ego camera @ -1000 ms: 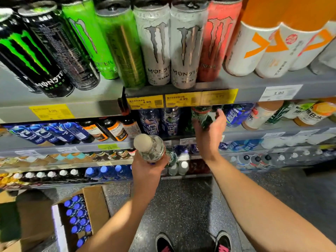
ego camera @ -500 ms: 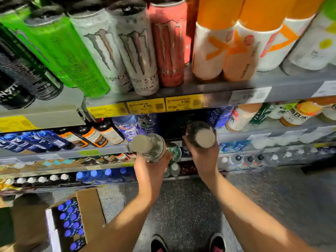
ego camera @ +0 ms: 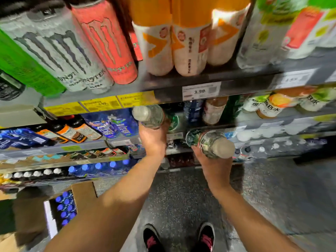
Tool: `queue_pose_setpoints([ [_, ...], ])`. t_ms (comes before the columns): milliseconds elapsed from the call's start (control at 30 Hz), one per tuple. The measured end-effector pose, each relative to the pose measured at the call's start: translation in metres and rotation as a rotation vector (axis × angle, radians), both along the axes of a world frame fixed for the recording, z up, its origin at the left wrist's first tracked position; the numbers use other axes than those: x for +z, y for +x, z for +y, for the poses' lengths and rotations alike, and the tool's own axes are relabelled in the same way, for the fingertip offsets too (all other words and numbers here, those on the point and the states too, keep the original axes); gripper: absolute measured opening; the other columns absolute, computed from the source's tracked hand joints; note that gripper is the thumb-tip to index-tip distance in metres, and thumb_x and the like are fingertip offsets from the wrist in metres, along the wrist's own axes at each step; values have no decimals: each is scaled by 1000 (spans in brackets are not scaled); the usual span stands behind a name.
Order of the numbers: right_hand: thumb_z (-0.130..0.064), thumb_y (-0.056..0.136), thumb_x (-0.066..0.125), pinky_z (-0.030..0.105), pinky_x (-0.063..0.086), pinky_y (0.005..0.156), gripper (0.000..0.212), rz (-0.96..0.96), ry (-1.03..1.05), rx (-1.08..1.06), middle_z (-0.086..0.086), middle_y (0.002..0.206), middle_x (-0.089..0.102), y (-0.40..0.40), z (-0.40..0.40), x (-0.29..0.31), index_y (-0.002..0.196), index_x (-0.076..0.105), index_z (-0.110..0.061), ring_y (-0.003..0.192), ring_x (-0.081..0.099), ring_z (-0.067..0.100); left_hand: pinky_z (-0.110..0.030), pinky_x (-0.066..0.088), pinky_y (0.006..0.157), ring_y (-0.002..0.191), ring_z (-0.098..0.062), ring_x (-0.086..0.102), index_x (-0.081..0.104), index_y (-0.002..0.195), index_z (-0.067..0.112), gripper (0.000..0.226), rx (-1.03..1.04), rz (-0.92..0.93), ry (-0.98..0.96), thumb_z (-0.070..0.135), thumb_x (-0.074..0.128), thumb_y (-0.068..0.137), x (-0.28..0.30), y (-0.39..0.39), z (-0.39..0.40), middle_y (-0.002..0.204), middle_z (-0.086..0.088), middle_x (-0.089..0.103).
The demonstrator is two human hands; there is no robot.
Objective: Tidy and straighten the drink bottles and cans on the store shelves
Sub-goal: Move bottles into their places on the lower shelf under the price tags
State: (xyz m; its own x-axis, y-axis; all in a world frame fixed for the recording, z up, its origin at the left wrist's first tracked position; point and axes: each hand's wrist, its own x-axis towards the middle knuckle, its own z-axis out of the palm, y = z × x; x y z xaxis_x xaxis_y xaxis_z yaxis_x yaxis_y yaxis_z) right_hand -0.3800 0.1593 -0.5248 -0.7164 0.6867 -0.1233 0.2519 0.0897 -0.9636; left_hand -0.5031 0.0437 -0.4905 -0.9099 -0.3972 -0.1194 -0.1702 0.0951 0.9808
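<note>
Two hands (ego camera: 153, 140), two held bottles (ego camera: 149, 116).

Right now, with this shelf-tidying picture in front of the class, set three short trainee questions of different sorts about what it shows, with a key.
1. True or false: each hand holds a bottle.
2. Which can stands directly left of the orange-capped bottles on the top shelf? A) black B) pink C) blue
3. Fill in: the white price tag reads ____.

Key
1. True: the left hand grips one clear bottle, and the right hand grips another bottle.
2. B, the pink can.
3. 3.99
</note>
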Motion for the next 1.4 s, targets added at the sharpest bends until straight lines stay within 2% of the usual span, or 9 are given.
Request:
queue_pose_setpoints([
  [67,-61,56,86,32,55,90,69,13,-2,5,-1,99,71,3,7,0,106,61,-22,97,68,15,-11,43,78,82,0,65,61,116,6,45,-41,41,-152,-3,81,76,-8,-3,5,98,5,65],
  [167,-46,61,88,18,53,83,56,22,12,57,-1,95,72,2,18,3,103,65,-18,92,69,12,-19,42,79,96,-24,66,66,109,5,29,-145,0,-411,15,75,82,-11,-20,13,104,-10,70],
  [267,-37,66,90,12,53,81,56,24,28,127,-5,96,74,2,29,6,111,67,-12,92,69,2,-29,48,86,97,-26,66,73,108,6,32,-256,-81,-548,25,77,82,-8,-47,27,107,-15,73],
  [500,-29,67,91,14,54,78,51,15,-13,107,-5,94,73,16,46,-1,109,65,-16,88,69,1,-11,37,79,104,-16,62,63,124,4,54,-260,-86,-361,14,85,76,-14,-61,44,120,-9,68],
  [667,-25,68,90,5,48,74,49,1,-14,106,-5,93,72,32,52,-11,108,63,-15,85,67,-5,-39,48,98,110,-30,59,56,118,5,62,-148,62,-313,21,88,68,-21,-31,48,116,-13,62],
  [800,-27,67,90,5,48,77,50,-6,1,113,-8,94,71,38,55,-14,108,62,-18,87,66,-6,-27,47,80,82,-9,54,49,104,25,47,-199,86,-140,7,80,72,-30,9,74,92,1,54],
  [867,-24,66,91,4,48,76,50,-4,3,119,-9,93,71,40,58,-17,107,63,-19,87,66,-8,-22,50,84,88,-1,60,52,108,24,47,-268,65,-108,5,79,74,-38,9,86,96,3,61],
  [1167,-34,61,89,9,52,74,45,12,-57,113,-17,86,73,56,80,-18,99,68,-19,84,70,-5,-41,54,90,100,-26,63,51,112,15,48,-187,32,-114,30,73,72,-54,-11,119,112,-9,62],
  [1400,-38,58,88,16,55,82,59,-2,-106,95,-10,92,75,63,96,-22,108,68,-14,88,71,1,-41,47,92,105,-30,54,54,118,2,54,-90,2,-294,16,80,73,-48,-10,127,114,-13,54],
])
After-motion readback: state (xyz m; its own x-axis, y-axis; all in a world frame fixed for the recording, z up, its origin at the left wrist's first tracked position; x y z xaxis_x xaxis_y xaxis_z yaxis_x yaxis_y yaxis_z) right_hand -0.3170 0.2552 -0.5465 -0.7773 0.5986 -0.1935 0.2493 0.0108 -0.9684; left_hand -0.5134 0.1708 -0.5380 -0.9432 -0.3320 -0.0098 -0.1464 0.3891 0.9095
